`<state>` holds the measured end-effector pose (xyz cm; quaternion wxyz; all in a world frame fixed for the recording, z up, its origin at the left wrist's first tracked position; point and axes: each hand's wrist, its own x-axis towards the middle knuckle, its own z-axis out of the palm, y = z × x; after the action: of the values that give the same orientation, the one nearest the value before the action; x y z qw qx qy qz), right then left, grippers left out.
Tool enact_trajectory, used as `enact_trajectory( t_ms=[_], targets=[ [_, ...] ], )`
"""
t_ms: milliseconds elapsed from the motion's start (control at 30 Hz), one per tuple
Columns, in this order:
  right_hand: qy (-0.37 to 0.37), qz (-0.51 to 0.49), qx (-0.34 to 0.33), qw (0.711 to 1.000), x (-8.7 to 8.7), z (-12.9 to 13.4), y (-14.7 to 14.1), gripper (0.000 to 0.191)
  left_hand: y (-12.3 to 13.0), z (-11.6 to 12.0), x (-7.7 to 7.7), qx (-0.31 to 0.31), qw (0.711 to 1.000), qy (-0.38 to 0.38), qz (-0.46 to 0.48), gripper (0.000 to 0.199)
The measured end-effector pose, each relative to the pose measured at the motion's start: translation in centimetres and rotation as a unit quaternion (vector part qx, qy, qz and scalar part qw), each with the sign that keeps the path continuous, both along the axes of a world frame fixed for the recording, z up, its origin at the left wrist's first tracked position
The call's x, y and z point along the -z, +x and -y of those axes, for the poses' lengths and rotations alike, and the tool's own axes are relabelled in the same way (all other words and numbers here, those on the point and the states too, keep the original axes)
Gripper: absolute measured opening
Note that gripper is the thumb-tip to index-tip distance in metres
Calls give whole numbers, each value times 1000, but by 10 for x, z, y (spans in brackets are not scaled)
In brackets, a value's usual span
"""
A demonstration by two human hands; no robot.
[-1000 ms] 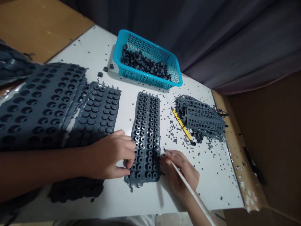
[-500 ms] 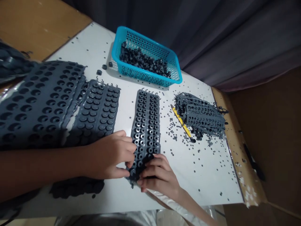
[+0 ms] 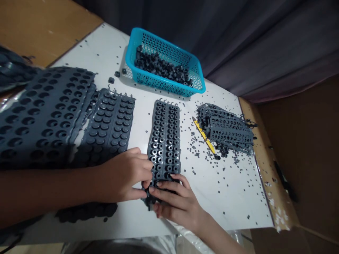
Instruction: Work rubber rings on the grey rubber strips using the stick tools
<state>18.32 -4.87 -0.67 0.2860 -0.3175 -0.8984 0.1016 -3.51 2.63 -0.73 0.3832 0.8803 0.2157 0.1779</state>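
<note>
A long dark grey rubber sheet (image 3: 166, 137) with rows of ring-shaped studs lies on the white table. At its lower left edge, my left hand (image 3: 129, 174) has its fingers bent and closed on the sheet's border. My right hand (image 3: 178, 201) is over the near end of the same sheet, fingers spread across the studs and thumb low by the near edge. A second studded sheet (image 3: 111, 121) lies to the left, partly under my left forearm. Farther left is a larger sheet with round hollows (image 3: 47, 109).
A blue basket (image 3: 169, 86) holding many small black pieces stands at the back. On the right are a pile of perforated grey sheets (image 3: 230, 130), a yellow pen-like tool (image 3: 203, 135) and scattered small dark discs. A dark curtain (image 3: 238, 42) hangs behind.
My right hand has shifted slightly left, and its fingers now reach farther across the near end of the sheet. My left hand has hardly moved.
</note>
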Motion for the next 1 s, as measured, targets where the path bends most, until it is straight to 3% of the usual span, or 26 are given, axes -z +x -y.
enact_trajectory(
  t_ms=[200, 400, 600, 667, 767, 867, 1000],
  targets=[
    [53, 34, 9, 998, -9, 4, -7, 10, 1, 3, -1, -21, 999, -29, -24, 14],
    [29, 36, 21, 999, -15, -5, -13, 11, 2, 3, -5, -35, 998, -31, -38, 14],
    [141, 60, 51, 987, -16, -35, 15, 14, 1, 3, -6, -42, 996, -49, -54, 15],
    [127, 6, 130, 983, -15, -45, 30, 17, 0, 2, -6, -34, 997, -51, -52, 16],
    [-4, -148, 203, 968, -14, -47, 37, 19, -1, 1, -5, -22, 998, -51, -43, 16],
    [-144, -215, 107, 960, -15, -37, 25, 12, 1, 1, -5, -18, 998, -50, -33, 12],
    [-194, -140, -44, 970, -16, -24, 7, 13, 4, 1, -5, -29, 998, -53, -28, 8]
  ],
)
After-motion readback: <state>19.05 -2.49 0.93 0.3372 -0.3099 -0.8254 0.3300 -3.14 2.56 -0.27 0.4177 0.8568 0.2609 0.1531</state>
